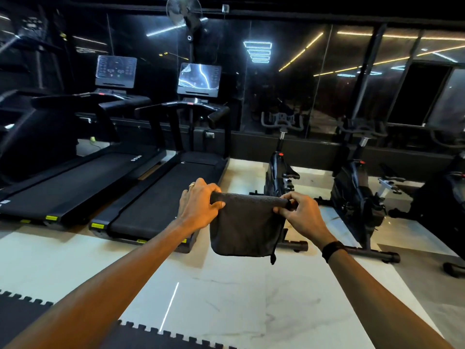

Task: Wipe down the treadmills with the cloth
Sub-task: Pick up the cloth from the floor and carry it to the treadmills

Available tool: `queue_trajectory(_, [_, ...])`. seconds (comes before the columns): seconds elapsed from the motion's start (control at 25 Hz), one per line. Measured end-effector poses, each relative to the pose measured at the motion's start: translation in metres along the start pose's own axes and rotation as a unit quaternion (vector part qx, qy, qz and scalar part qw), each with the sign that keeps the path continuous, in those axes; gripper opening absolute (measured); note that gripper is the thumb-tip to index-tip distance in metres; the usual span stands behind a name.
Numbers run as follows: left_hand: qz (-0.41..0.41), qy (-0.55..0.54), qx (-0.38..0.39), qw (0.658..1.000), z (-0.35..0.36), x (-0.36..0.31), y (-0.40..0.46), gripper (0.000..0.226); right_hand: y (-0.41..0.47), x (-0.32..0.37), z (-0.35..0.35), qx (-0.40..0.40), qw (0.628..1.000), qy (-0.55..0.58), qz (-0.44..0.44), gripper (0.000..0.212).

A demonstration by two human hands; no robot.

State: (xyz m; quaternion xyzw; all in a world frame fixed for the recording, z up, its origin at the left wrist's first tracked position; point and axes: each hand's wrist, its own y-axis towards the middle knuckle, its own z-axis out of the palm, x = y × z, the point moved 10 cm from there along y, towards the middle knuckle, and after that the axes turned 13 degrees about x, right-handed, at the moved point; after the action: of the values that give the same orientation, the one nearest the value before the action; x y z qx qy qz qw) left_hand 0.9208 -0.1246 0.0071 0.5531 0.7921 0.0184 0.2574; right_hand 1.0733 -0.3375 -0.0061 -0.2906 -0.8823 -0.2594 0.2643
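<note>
A dark grey cloth [245, 230] hangs folded in the air in front of me, above the pale floor. My left hand [198, 205] grips its top left corner and my right hand [302, 212] pinches its top right corner, with the top edge stretched between them. Two black treadmills stand ahead on the left: the nearer treadmill [161, 200] lies just behind my left hand, and the second treadmill [75, 182] stands to its left. Each has a raised console screen [198, 79] and black handrails.
Two black exercise bikes [281, 172] [357, 195] stand on the right, their floor bars reaching toward me. A mirrored wall [302, 84] and a wall fan [185, 11] are behind the machines. Black interlocking floor mats [25, 321] lie at the lower left on the marble floor [239, 298].
</note>
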Motion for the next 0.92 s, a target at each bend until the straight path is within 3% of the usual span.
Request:
queue_trajectory(0.28, [0.015, 0.096, -0.028, 0.995, -0.005, 0.006, 0.108, 0.035, 0.128, -0.035, -0.02, 0.011, 0.999, 0.011, -0.05, 0.016])
queue_trajectory(0.44, [0.009, 0.168, 0.009, 0.986, 0.018, 0.039, 0.147, 0.037, 0.192, -0.053, 0.004, 0.012, 0.997, 0.009, -0.07, 0.016])
queue_trajectory(0.64, [-0.021, 0.139, 0.083, 0.986, 0.042, 0.117, 0.208, 0.034, 0.269, -0.079, 0.071, 0.076, 0.995, 0.017, -0.06, 0.013])
queue_trajectory(0.92, [-0.038, 0.065, 0.074, 0.994, 0.053, 0.212, 0.357, 0.032, 0.429, -0.086, 0.098, 0.078, 0.994, -0.039, -0.058, 0.015])
